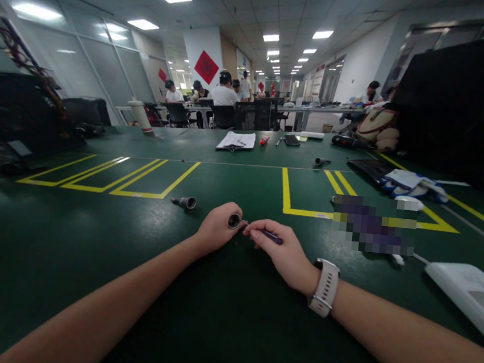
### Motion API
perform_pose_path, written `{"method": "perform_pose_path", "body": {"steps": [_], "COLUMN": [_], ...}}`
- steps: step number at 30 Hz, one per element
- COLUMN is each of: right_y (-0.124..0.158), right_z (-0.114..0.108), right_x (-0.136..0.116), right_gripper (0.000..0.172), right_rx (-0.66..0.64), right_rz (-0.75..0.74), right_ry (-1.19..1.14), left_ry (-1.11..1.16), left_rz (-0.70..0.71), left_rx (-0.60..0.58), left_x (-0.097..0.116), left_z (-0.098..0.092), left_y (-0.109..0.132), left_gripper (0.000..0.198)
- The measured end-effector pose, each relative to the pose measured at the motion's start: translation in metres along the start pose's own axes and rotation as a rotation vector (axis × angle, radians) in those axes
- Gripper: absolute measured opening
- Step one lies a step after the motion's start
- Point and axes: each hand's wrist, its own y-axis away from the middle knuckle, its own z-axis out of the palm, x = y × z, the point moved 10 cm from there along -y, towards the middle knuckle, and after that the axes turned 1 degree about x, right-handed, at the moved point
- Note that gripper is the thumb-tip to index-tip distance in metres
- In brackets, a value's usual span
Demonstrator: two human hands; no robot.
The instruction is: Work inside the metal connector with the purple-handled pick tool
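My left hand (217, 229) is closed round a small round metal part (234, 221) and holds it just above the green table (89, 258). My right hand (284, 254), with a white watch (325, 287) on the wrist, pinches a thin dark tool (271, 236) whose tip points into that part. The two hands touch at the fingertips. A second metal fitting (186, 202) lies on the table a little to the left of my left hand.
Yellow tape boxes (286, 194) mark the tabletop. A white device (468, 297) lies at the right, gloves (413, 184) and a dark monitor (456, 93) further back. Papers (237, 141), a phone (291, 140) and a small fitting (321, 162) sit mid-table. Several people sit at desks behind.
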Motion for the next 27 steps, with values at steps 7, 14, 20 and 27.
{"method": "perform_pose_path", "body": {"steps": [7,14,20,27], "right_y": [0.000,0.001,0.002,-0.002], "right_z": [0.003,-0.005,-0.010,-0.005], "right_x": [-0.001,0.002,-0.006,0.013], "right_gripper": [0.017,0.017,0.015,0.015], "right_rx": [-0.030,0.038,0.100,0.046], "right_rz": [-0.013,0.021,-0.019,0.106], "right_ry": [-0.006,-0.039,0.010,-0.285], "left_ry": [0.012,0.000,-0.036,-0.105], "left_rz": [0.003,-0.003,0.023,0.091], "left_rx": [-0.015,-0.020,-0.063,-0.101], "left_x": [0.001,0.000,0.004,0.012], "left_z": [0.002,0.003,0.006,0.009], "left_y": [0.001,0.000,0.000,0.003], "left_gripper": [0.014,0.013,0.006,0.010]}}
